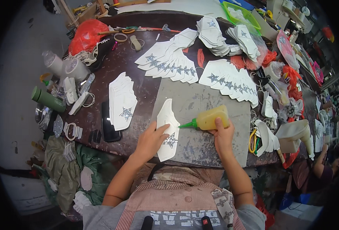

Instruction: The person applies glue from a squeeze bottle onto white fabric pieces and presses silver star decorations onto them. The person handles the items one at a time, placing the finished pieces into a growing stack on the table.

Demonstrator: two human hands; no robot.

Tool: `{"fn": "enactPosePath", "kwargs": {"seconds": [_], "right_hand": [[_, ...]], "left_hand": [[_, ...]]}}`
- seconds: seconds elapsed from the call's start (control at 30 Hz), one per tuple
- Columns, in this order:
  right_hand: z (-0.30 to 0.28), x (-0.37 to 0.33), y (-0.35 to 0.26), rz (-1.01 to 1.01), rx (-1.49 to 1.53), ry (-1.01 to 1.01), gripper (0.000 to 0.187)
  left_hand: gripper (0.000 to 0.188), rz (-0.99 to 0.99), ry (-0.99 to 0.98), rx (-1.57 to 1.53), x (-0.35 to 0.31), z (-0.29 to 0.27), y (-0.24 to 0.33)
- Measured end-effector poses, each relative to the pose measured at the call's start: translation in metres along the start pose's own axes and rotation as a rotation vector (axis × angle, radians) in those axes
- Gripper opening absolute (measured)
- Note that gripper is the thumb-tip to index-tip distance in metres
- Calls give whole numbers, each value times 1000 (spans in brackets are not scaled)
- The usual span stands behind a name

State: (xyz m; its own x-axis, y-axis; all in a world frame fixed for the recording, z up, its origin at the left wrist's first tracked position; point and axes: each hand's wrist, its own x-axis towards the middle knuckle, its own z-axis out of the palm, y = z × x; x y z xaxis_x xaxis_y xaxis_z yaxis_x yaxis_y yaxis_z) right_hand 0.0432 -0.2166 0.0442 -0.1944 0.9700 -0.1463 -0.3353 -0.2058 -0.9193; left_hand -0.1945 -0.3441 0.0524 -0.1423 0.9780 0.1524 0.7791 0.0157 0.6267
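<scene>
While the left hand (151, 140) lies flat over the left side of a white, sharp-pointed cut piece with a glittery silver star (166, 115), its fingers spread and touching the top, the right hand (224, 137) has its fingers wrapped round a yellowish, translucent squeeze bottle with a green nozzle (212, 118). Hands apart, then, and the piece sits between them, nearer the left! It lies on a scuffed grey board (209, 147) at the near side of the dark brown tabletop (97, 86), its long axis running near to far. And look at the bottle: held crosswise to that, nozzle aimed left, tip right at the piece's right edge, though whether it touches I can't tell from here. Off to the left, a neat stack of matching white star pieces (121, 97); on the far side, a wide white fan of overlapping star pieces (165, 57).
</scene>
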Motion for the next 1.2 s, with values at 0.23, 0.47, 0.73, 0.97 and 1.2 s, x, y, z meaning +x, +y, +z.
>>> {"fn": "enactPosePath", "kwargs": {"seconds": [0.23, 0.47, 0.73, 0.97, 1.2], "right_hand": [[4, 7, 7, -12, -132, 48, 39], [-6, -22, 8, 37, -184, -25, 44], [0, -24, 5, 45, -56, 27, 40], [4, -5, 8, -56, -77, 58, 36], [-5, -33, 6, 34, -133, 1, 39]], "left_hand": [[36, -20, -22, 32, -2, 0, 3], [36, -33, -28, 84, -1, -2, 9], [36, -35, -30, 72, -1, -3, 11], [35, -39, -9, 69, -3, 0, 10], [35, -65, -25, 73, -4, -1, 13]]}}
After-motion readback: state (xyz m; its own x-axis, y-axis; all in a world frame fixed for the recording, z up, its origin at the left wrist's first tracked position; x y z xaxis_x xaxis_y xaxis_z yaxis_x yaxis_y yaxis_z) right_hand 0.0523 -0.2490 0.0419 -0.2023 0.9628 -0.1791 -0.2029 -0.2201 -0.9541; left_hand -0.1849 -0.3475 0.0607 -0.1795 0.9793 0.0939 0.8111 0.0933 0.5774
